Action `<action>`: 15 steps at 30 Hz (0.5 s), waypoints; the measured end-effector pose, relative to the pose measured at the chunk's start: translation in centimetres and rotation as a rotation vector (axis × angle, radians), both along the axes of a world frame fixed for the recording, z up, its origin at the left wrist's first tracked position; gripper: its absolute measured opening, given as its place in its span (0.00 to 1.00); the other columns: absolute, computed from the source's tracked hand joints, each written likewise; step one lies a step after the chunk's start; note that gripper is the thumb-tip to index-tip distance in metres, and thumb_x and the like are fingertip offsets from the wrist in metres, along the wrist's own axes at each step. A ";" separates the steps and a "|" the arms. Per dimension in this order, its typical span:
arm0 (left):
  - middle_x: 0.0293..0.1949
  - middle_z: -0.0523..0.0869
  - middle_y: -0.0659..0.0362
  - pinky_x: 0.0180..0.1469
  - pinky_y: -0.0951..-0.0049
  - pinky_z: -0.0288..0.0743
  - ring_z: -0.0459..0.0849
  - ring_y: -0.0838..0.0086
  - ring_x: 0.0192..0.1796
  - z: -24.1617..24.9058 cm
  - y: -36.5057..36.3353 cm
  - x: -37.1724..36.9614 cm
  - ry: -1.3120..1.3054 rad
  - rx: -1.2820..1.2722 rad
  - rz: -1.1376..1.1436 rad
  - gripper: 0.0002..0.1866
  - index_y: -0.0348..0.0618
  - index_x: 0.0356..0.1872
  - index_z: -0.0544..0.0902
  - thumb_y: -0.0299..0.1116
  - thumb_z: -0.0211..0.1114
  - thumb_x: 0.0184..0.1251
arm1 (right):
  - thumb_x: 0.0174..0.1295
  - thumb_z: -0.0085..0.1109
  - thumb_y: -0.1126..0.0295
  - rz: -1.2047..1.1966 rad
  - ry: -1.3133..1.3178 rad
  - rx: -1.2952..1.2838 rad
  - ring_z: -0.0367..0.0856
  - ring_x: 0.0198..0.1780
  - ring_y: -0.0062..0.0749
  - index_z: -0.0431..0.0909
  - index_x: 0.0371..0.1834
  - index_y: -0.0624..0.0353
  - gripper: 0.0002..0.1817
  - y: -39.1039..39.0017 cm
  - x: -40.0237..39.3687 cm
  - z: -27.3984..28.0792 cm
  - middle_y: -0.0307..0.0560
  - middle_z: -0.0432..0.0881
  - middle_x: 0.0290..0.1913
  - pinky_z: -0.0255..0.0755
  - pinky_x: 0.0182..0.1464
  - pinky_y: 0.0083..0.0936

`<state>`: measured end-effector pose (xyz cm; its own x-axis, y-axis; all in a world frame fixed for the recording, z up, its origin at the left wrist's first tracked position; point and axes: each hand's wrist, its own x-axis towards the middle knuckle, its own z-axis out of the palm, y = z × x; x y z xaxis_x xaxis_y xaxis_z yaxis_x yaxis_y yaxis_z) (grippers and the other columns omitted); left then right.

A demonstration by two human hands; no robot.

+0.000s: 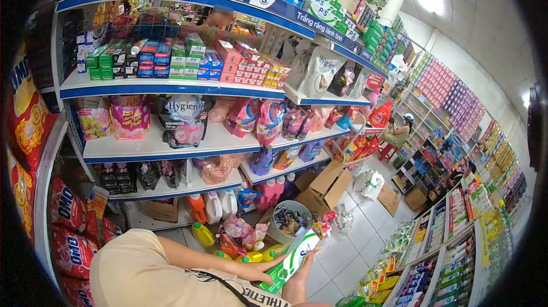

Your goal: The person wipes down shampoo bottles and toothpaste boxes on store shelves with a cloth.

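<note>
A green and white P/S toothpaste box [295, 257] is held tilted in front of my body, low in the view. My left hand [264, 271] lies along its left side, fingers pressed against the green face. My right hand [299, 277] grips the opposite side, with part of its fingers hidden behind the box. Just beyond the box stands a grey bin [292, 219] with dark packets inside. Yellow bottles [251, 257] and pink pouches [237, 228] are on the floor next to my left forearm.
Ahead, a shelf unit [171, 141] carries toothpaste boxes [154, 58] and detergent pouches [185, 118]. An opened cardboard box [324, 190] sits on the tiled floor [342, 253]. Red OMO bags [74, 250] are at left, a product rack [451, 261] at right. A helmeted person [399, 131] sits farther back.
</note>
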<state>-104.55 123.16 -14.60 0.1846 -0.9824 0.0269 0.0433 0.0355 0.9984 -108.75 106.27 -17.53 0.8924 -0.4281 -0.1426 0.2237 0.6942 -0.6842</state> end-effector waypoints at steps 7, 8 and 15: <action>0.51 0.75 0.50 0.49 0.70 0.72 0.77 0.64 0.51 0.4 2.1 2.7 -0.324 0.185 0.109 0.39 0.46 0.67 0.47 0.44 0.59 0.61 | 0.60 0.42 0.51 -0.131 -0.041 -0.005 0.74 0.49 0.42 0.64 0.56 0.58 0.27 -0.8 -1.1 1.8 0.50 0.74 0.49 0.70 0.50 0.37; 0.50 0.76 0.50 0.49 0.71 0.72 0.77 0.65 0.50 -0.8 3.0 2.8 -0.344 0.195 0.013 0.36 0.44 0.65 0.52 0.44 0.59 0.61 | 0.60 0.42 0.52 -0.170 -0.031 0.013 0.74 0.49 0.42 0.64 0.56 0.58 0.27 -1.2 -1.4 1.5 0.50 0.74 0.49 0.70 0.50 0.37; 0.32 0.80 0.53 0.40 0.67 0.71 0.78 0.66 0.39 -8.7 3.5 2.0 -0.538 0.343 -0.136 0.16 0.38 0.33 0.78 0.44 0.56 0.62 | 0.62 0.42 0.54 -0.272 0.082 0.221 0.77 0.44 0.40 0.68 0.51 0.58 0.22 -3.0 -4.0 1.4 0.49 0.78 0.43 0.73 0.47 0.35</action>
<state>-102.55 126.71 -23.28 0.1059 -0.9654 -0.2385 -0.4840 -0.2595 0.8357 -112.70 103.23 -16.16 0.7319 -0.5993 -0.3244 0.3712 0.7498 -0.5478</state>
